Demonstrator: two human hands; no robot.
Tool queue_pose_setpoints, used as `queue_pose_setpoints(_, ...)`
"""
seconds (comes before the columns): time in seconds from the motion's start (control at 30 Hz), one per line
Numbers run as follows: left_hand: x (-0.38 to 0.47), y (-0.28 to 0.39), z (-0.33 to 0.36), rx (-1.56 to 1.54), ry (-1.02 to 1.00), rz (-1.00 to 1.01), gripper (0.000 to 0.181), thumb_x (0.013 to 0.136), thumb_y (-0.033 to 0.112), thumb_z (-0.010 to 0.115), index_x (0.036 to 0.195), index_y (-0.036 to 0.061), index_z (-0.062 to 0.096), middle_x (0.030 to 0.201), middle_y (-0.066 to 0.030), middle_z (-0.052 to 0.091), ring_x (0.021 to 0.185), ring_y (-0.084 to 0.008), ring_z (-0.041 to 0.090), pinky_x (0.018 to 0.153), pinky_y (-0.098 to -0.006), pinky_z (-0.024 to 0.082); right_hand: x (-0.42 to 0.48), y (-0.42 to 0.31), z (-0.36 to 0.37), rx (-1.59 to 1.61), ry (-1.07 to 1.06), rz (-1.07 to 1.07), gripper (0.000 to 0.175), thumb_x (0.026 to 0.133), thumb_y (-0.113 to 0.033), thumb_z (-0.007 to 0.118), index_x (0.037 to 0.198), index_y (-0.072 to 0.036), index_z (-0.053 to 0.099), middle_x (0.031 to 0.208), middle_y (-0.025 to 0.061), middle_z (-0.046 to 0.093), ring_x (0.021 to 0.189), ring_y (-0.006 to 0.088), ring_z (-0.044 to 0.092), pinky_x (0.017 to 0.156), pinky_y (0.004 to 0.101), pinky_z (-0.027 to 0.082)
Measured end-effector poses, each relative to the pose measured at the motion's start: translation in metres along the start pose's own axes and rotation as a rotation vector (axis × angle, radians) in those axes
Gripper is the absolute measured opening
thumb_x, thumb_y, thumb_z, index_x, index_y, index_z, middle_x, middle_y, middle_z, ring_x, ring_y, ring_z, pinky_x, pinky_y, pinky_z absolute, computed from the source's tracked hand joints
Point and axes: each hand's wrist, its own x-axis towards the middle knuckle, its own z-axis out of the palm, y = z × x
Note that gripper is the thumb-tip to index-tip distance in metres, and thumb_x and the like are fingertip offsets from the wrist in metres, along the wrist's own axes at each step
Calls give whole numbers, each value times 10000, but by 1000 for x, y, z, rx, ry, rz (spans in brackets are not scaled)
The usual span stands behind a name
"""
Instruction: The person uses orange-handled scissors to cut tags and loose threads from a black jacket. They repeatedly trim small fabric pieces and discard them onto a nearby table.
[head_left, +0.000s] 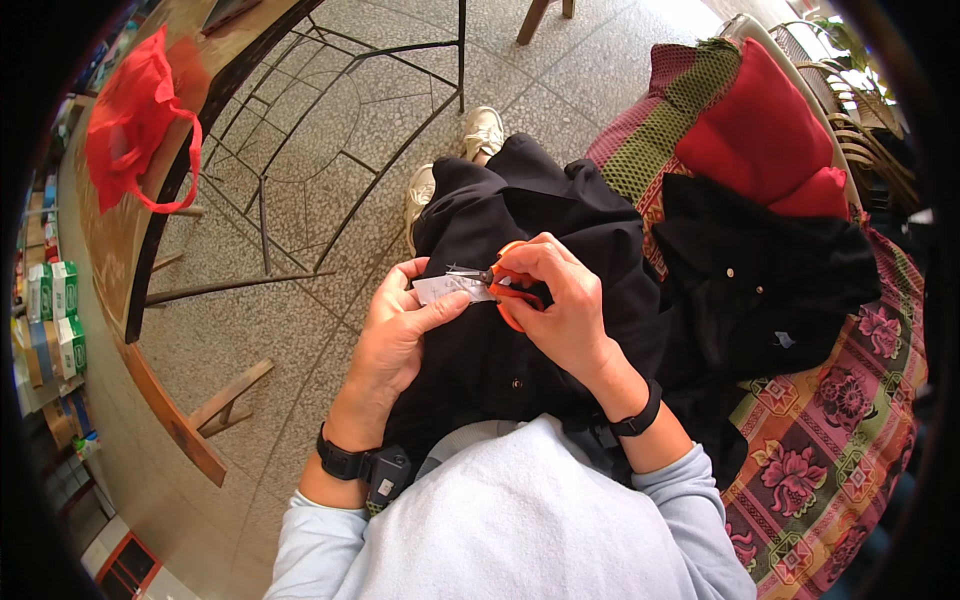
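Note:
Between the thumb and fingers of my left hand (401, 319) is a small white paper label (441, 290) that bears writing. My right hand (559, 296) grips a pair of small scissors with orange handles (517, 319). The scissors' metal blades (471, 276) lie at the label's upper edge; whether they cut into it I cannot tell. Both hands are above black buttoned cloth (480, 367) spread over my lap, with one button showing near my waist.
On my right, a second black garment (757, 277) with buttons lies on a flower-patterned seat cover (795, 472), near red cushions (757, 127). A red bag (139, 127) is on the wooden table (90, 225) at left. A wooden stool (176, 420) and a black metal frame (349, 56) stand on the speckled floor.

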Motion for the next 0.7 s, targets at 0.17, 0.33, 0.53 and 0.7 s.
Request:
queue_pose_setpoints(0.17,2,-2,1,0,32,9,627,854,-6,774,1323,-33,359,1145,-134,633,1049,-163,635,971,-287,500,0,-5,0,269,5,336,288,788,85,764,987,1,574,910,75,687,776,90,653,671,222,538)
queue_pose_setpoints(0.33,3,-5,-2,-12,53,20,622,862,-11,763,1329,-29,352,1130,-136,639,1044,-167,636,964,-294,505,6,-6,-10,812,108,585,310,832,111,727,1050,-11,542,933,84,692,870,108,663,839,239,523)
queue_pose_setpoints(0.53,5,-14,-8,347,101,252,774,838,8,783,1445,46,306,1268,-163,543,1051,-172,629,957,-316,510,33,-12,-29,766,104,554,292,841,41,770,1038,-7,560,946,104,714,874,120,684,815,252,565)
queue_pose_setpoints(0.7,2,-8,-15,838,92,571,558,782,49,843,1269,37,570,1304,-66,511,1020,-173,621,849,-313,545,107,-37,-50,672,-62,406,317,828,12,796,1039,-7,561,952,95,727,891,115,690,819,239,567)
